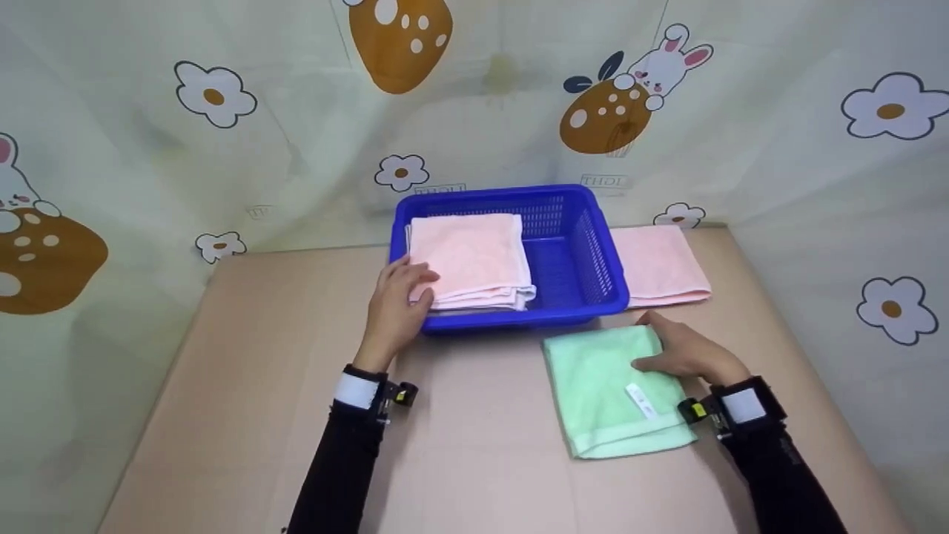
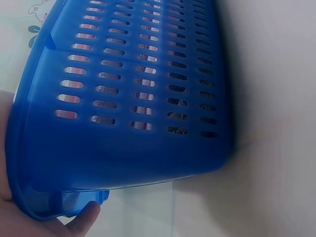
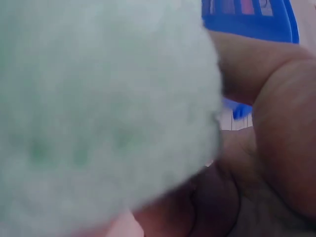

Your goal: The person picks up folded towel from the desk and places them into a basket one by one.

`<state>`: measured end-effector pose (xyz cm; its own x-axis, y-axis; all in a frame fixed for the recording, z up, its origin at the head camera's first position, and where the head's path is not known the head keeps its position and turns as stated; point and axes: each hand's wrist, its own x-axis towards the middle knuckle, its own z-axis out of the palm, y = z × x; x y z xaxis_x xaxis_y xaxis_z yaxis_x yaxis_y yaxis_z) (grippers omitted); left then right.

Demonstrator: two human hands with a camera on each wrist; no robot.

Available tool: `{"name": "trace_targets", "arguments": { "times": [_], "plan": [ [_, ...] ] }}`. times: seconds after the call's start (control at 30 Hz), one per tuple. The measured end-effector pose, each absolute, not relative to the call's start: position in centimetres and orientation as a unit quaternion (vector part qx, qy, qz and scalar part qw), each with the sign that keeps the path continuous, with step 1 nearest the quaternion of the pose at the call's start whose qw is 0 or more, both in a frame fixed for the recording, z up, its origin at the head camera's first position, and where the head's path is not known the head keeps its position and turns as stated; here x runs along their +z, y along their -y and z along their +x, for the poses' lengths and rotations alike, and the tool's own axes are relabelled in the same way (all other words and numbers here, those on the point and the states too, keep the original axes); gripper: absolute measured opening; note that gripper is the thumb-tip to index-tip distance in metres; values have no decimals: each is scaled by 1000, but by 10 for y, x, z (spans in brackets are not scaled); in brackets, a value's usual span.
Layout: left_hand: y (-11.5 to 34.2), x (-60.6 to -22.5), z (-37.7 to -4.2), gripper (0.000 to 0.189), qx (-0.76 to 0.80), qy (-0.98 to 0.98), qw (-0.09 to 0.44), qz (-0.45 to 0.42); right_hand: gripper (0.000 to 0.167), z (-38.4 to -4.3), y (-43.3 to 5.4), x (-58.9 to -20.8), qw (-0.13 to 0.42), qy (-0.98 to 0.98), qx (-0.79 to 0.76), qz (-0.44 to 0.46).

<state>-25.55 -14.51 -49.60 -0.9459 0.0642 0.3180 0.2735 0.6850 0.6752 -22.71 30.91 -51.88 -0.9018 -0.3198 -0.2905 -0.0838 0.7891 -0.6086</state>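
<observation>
My left hand [image 1: 398, 300] is at the front left corner of a blue plastic basket [image 1: 563, 276], its fingers reaching over the rim to the edge of a folded pink towel stack [image 1: 471, 252]. In the left wrist view that hand [image 2: 34, 219] shows only in part beside the slotted basket wall [image 2: 123, 148]. A folded green towel [image 1: 604, 393] with a white label is pinched at its upper right edge by my right hand [image 1: 686, 351], thumb on top. Up close, the green towel [image 3: 108, 98] fills much of the right wrist view and partly covers the fingers.
Another folded pink towel [image 1: 660, 265] lies on the table right of the basket, partly behind its wall. The basket stands at the back of the tan tabletop [image 1: 267, 371]. A patterned curtain [image 1: 482, 126] with flowers and rabbits encloses the table at the back and sides.
</observation>
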Motion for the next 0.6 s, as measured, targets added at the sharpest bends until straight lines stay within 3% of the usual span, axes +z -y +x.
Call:
{"name": "trace_targets", "arguments": {
  "times": [0.43, 0.6],
  "plan": [
    [136, -489, -238, 22, -297, 927, 198, -110, 76, -216, -252, -535, 146, -919, -339, -141],
    [129, -483, -227, 23, -279, 934, 184, -125, 78, -211, -240, -537, 134, -920, -339, -142]
  ]
}}
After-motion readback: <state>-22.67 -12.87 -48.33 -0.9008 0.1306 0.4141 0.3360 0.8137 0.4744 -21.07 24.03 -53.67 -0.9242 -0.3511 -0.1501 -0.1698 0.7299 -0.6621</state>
